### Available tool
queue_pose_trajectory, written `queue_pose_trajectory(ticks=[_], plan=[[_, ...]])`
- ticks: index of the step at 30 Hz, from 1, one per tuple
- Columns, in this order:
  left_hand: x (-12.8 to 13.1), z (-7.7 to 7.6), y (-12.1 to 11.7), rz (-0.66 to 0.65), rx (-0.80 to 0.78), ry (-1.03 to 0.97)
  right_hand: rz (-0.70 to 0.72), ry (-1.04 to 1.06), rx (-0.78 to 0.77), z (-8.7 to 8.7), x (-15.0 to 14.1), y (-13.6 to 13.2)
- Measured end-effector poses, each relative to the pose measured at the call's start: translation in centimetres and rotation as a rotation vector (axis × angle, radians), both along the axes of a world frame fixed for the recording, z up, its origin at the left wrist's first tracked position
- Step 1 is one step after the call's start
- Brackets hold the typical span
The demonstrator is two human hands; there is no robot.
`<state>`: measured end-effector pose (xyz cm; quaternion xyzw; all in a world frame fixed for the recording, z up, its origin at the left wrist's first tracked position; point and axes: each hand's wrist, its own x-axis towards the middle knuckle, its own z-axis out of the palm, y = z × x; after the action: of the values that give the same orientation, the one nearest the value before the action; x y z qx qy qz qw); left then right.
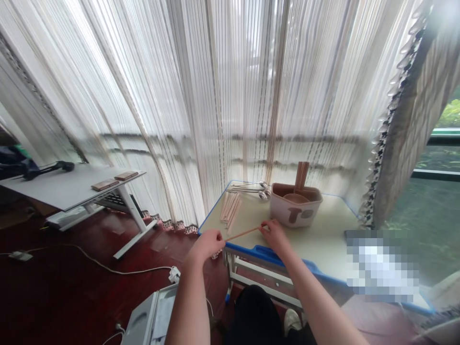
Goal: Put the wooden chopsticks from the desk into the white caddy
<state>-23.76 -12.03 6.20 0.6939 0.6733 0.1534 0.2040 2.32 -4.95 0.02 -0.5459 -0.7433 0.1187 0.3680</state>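
Observation:
A wooden chopstick point(243, 235) stretches between my two hands over the front edge of the pale desk point(251, 211). My left hand point(213, 242) pinches its near-left end, just beyond the blue edging. My right hand point(271, 232) pinches the other end, close to the front of a white and brown caddy point(294, 213). Several similar chopsticks point(230, 210) lie loosely side by side on the desk, past my left hand. Behind them rest several metal spoons point(265, 195). A brown bundle of sticks point(302, 176) stands upright in the caddy, beside a rounded brown piece point(295, 199).
A white table point(77, 184) at the left bears two flat brown boxes point(104, 184) and a black object. A white cable point(108, 269) crosses the red floor. Sheer curtains point(161, 96) hang behind the desk. A pixelated patch point(384, 266) covers the desk's right end.

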Motion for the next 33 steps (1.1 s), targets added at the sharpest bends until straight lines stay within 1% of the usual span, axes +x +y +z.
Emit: queue_pose_trajectory(ticks=[3,5,7,9,12,14,16,18,20,23,25,26,28,29,31,33], plan=[[0.6,0.9,-0.9,-0.030,0.055,-0.027,0.017,0.167,0.075,-0.2,0.3,0.1],[1.2,1.4,-1.6,-0.070,0.079,-0.048,-0.001,0.223,0.114,-0.2,0.4,-0.1],[1.9,1.8,-2.2,-0.101,0.084,-0.072,-0.017,0.264,0.151,0.3,0.5,-0.7],[2.7,2.0,-2.8,-0.112,0.076,-0.085,-0.038,0.330,0.193,1.3,0.6,-1.6],[3.7,2.3,-3.5,-0.134,0.097,-0.128,-0.068,0.509,0.215,4.1,1.2,-3.7],[4.6,2.4,-3.7,-0.158,0.150,-0.190,-0.012,0.712,0.184,6.5,1.7,-5.2],[6.0,2.3,-3.4,-0.174,0.204,-0.240,0.015,0.976,0.168,8.8,2.5,-6.5],[8.1,2.0,-2.7,-0.188,0.275,-0.270,-0.019,1.114,0.159,10.6,3.4,-7.4],[10.6,1.2,-1.8,-0.207,0.407,-0.304,-0.038,1.118,0.158,11.6,4.5,-7.9],[14.3,-0.2,-0.6,-0.248,0.603,-0.366,-0.103,1.082,0.212,12.1,6.0,-8.2],[16.5,-0.9,0.0,-0.252,0.659,-0.396,-0.125,1.116,0.204,12.4,6.9,-8.1],[17.4,-1.0,0.3,-0.245,0.677,-0.411,-0.092,1.137,0.170,12.7,7.4,-8.0],[19.0,-0.7,0.9,-0.221,0.707,-0.458,0.039,1.182,0.103,14.0,8.2,-7.8],[19.6,-0.3,1.2,-0.200,0.719,-0.496,0.100,1.218,0.102,15.0,8.6,-7.6],[20.8,1.0,2.0,-0.142,0.737,-0.587,0.179,1.298,0.151,17.3,9.3,-7.2],[21.8,2.7,3.0,-0.108,0.739,-0.641,0.226,1.292,0.189,19.8,10.0,-6.4]])
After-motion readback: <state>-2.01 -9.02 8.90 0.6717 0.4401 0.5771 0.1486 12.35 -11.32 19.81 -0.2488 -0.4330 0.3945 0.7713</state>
